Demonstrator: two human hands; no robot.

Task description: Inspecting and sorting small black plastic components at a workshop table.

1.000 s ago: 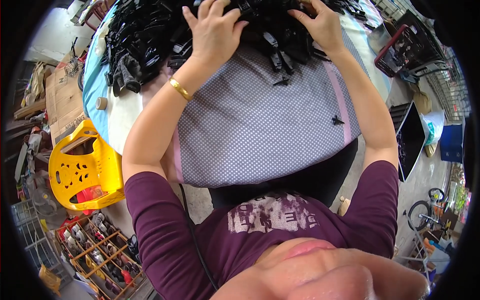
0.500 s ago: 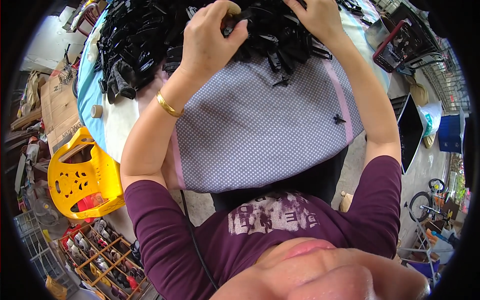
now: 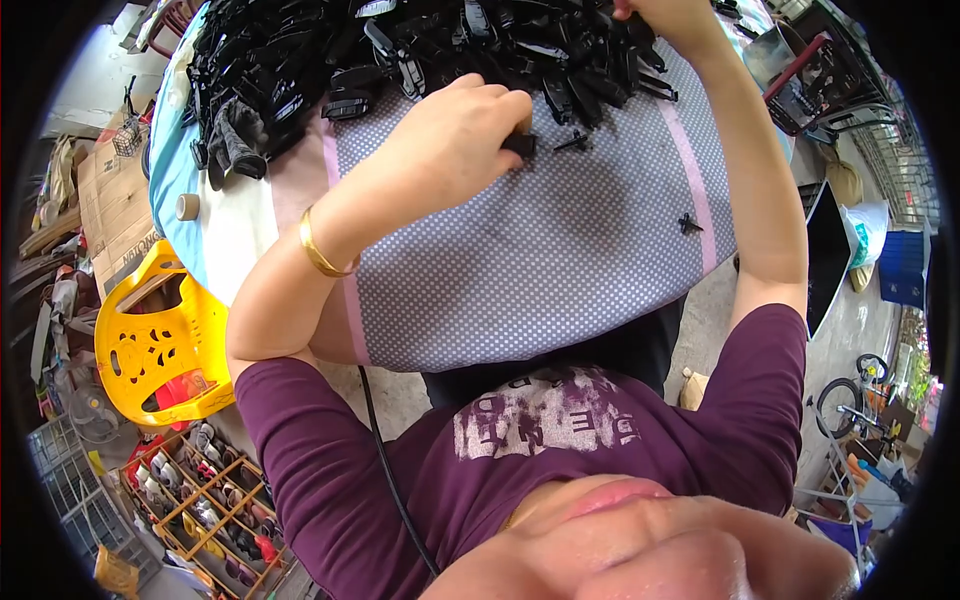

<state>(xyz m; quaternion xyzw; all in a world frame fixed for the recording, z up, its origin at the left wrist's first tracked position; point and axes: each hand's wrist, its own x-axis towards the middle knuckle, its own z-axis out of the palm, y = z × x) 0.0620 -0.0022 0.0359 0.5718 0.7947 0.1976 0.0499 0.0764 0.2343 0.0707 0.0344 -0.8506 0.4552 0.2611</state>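
My left hand (image 3: 455, 135) is closed around a small black plastic part (image 3: 520, 146) and rests over the grey dotted cloth (image 3: 540, 260) that covers the table. A gold bangle (image 3: 318, 250) sits on that wrist. My right hand (image 3: 660, 12) is at the top edge, with its fingers in the big heap of black plastic parts (image 3: 420, 50); whether it grips one is hidden. Two loose black pieces lie on the cloth, one near my left hand (image 3: 575, 143) and one further right (image 3: 689, 223).
A roll of tape (image 3: 187, 206) lies on the table's left side. A yellow plastic chair (image 3: 160, 340) stands to the left, with a wooden shoe rack (image 3: 210, 510) below it. A dark crate (image 3: 820, 80) and a bicycle (image 3: 850, 400) are on the right.
My left hand has drawn back from the heap toward me, closed on a black part. My right hand has stayed at the heap. The camera has shifted closer to the table.
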